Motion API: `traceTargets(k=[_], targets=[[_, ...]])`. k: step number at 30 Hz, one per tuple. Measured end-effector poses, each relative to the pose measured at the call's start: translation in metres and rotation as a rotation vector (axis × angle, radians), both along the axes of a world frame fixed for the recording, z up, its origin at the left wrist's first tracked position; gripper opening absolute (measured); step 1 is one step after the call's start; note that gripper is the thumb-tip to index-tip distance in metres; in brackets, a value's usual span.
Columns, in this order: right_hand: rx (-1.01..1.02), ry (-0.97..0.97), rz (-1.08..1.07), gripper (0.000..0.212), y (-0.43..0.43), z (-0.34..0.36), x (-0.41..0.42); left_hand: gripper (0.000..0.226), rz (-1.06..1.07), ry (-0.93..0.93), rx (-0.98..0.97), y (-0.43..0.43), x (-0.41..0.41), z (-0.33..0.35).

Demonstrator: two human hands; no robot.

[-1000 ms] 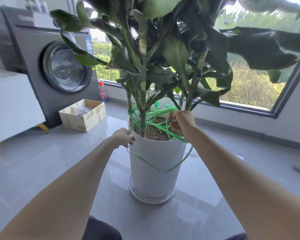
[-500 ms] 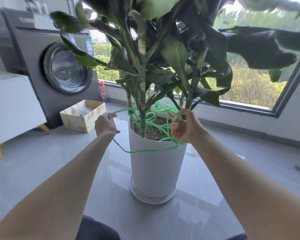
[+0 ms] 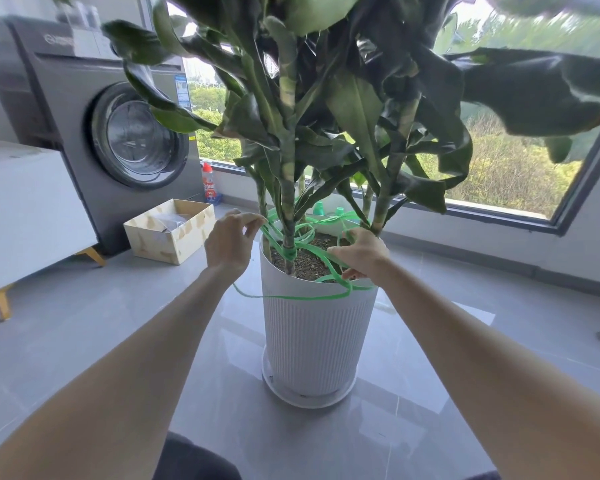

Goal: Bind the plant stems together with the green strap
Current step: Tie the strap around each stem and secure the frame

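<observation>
Our left hand (image 3: 231,242) pinches the green strap (image 3: 302,298) left of the plant stems (image 3: 287,202), our right hand (image 3: 361,252) grips its loops over the white pot (image 3: 312,344), and we fear the slack tangling

A home, likely its laundry corner. There's a dark grey front-loading washing machine (image 3: 118,133) on glossy grey floor tiles (image 3: 118,323). A wide dark-framed window (image 3: 516,188) shows greenery.

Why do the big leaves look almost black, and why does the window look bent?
Head view: daylight through the window comes from behind, so the leaves show as dark shapes; the wide-angle lens bends the window frame; the topmost leaves are blurred, while the green strap, left hand and right hand look sharp; the floor shows pale glare.
</observation>
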State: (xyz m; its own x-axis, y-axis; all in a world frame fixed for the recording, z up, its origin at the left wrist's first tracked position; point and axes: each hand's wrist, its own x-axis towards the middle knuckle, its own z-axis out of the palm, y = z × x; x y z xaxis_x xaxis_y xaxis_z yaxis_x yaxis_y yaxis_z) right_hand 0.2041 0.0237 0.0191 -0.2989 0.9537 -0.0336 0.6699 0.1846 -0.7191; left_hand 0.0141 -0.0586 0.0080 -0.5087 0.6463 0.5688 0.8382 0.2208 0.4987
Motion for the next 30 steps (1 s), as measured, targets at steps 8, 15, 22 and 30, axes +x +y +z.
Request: traceTargets(k=[8, 15, 22, 30], targets=[[0.435, -0.395, 0.063, 0.097, -0.010, 0.004, -0.015, 0.024, 0.005, -0.035, 0.038, -0.001, 0.001, 0.005], [0.620, -0.398, 0.121, 0.058, -0.011, -0.006, -0.024, 0.024, 0.047, -0.058, 0.014, 0.001, 0.003, 0.006], [0.608, -0.255, 0.107, 0.034, -0.004, -0.008, -0.031, 0.023, -0.059, -0.056, -0.048, 0.009, 0.008, 0.005], [0.589, -0.195, 0.060, 0.031, -0.003, -0.010, -0.031, 0.018, -0.141, -0.105, -0.007, 0.015, 0.008, 0.003]])
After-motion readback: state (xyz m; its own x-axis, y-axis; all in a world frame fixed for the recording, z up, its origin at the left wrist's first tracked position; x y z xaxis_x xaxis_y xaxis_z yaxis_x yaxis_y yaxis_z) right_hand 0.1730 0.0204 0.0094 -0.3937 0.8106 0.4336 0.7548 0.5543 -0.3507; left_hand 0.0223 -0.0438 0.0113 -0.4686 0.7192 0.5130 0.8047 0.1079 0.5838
